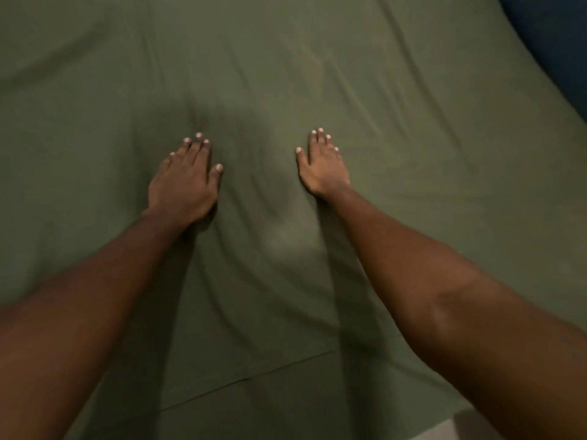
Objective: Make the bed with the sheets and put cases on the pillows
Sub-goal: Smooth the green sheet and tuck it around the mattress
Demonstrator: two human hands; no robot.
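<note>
Smoothing the sheet [349,90], which fills the frame. Left hand [182,182] and right hand [322,168], at centre, press flat on it, fingers straight, grasping nothing. Sweeping both palms outward toward the edges should clear the creases between them.

light: dim | top right: dark blue surface [559,42] (blurred) | bottom right: pale strip [444,430], possibly floor
</note>
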